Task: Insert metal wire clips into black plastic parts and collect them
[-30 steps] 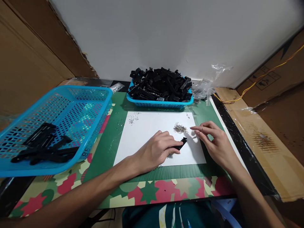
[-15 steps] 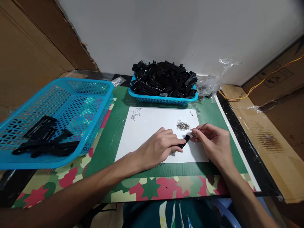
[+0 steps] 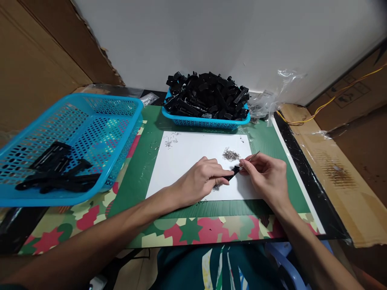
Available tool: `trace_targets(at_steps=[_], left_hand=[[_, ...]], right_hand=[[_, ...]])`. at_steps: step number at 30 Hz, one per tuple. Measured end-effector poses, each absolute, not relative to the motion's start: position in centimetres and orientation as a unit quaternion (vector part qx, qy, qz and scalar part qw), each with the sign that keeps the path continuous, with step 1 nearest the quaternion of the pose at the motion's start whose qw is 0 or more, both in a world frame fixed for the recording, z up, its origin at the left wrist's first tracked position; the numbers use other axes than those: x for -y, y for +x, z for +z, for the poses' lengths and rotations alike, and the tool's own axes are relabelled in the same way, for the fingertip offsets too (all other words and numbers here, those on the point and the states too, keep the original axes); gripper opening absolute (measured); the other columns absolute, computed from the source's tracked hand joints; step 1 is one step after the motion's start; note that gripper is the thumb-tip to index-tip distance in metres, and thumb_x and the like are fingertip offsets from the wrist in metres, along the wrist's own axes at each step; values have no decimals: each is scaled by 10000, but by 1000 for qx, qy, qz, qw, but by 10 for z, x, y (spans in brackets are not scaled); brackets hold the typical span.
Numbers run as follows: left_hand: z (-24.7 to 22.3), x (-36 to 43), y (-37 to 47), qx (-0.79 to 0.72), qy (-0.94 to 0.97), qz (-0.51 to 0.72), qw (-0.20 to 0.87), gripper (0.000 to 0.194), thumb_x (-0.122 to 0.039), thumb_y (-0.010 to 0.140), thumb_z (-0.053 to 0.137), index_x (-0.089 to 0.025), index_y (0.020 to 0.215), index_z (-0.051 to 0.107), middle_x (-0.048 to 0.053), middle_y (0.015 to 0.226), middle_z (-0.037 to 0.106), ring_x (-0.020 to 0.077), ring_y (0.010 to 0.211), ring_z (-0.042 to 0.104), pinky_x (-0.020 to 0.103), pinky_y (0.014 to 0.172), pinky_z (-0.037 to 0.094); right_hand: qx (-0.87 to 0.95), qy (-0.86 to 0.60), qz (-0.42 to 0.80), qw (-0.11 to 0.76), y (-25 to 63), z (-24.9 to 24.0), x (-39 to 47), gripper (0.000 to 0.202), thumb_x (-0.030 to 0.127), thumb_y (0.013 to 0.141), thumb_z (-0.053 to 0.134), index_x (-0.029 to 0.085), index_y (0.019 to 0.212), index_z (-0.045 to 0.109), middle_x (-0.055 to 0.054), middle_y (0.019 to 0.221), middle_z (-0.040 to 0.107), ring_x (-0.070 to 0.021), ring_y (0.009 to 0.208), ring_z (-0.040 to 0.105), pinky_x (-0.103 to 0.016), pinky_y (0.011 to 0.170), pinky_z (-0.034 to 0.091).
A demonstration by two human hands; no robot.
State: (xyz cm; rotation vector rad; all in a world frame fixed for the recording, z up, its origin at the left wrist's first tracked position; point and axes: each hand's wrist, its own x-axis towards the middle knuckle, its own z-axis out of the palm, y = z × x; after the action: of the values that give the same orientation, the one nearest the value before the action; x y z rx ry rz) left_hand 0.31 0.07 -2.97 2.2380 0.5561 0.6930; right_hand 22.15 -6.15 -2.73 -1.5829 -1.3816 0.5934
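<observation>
On a white sheet of paper (image 3: 181, 173), my left hand (image 3: 205, 177) pinches a small black plastic part (image 3: 232, 172) between thumb and fingers and presses it down. My right hand (image 3: 269, 177) is closed on a slim metal tool (image 3: 254, 155), whose tip meets the far end of the black part; the fingers hide most of the tool. Just beyond the part lies a pile of tiny wire pieces (image 3: 231, 154), which look like small springs. More small wire bits (image 3: 215, 188) are partly covered by my left hand.
A blue basket (image 3: 205, 122) heaped with black plastic parts (image 3: 208, 96) stands against the wall. At left, a larger blue basket (image 3: 123, 141) holds several black pieces (image 3: 60, 169). Scattered wire bits (image 3: 169, 141) lie at the paper's far left. Cardboard (image 3: 335, 169) borders the right side.
The camera view has shifted slightly, so the scene sits a little higher. Both hands keep their grips on the part and the tool, almost in the same place.
</observation>
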Motion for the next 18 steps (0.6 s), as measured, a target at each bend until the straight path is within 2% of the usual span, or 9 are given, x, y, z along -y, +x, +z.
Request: trace_targets(at_steps=[6,11,14,18], left_hand=[[-29,-2,3,-246,856,256,376,240,-200,1014,646,-191,1206,790,44,855,769,187,807,647,388,872,479],[-23,-1,2,-255,848,255,390,231,-215,1019,650,-176,1206,780,49,879,769,196,861,653,385,897,472],[-19,0,-1,-247,851,267,380,257,-242,1036,635,-183,1260,749,53,951,784,202,926,657,390,933,458],[-19,1,-4,-259,849,286,361,257,-318,1037,642,-230,1250,756,67,1112,760,209,1032,648,394,971,455]], right_hand=[[596,-645,200,434,216,-24,62,204,332,930,708,206,772,726,-26,706,773,-158,592,705,-280,594,542],[531,-639,224,509,215,-28,65,227,378,947,717,193,816,732,-34,737,772,-175,625,730,-287,622,581],[514,-638,184,543,217,-28,70,213,383,977,690,196,882,725,-34,781,769,-176,667,736,-286,667,595],[547,-634,147,527,217,-33,72,201,379,1017,638,209,925,694,-20,742,745,-178,642,728,-274,637,573]])
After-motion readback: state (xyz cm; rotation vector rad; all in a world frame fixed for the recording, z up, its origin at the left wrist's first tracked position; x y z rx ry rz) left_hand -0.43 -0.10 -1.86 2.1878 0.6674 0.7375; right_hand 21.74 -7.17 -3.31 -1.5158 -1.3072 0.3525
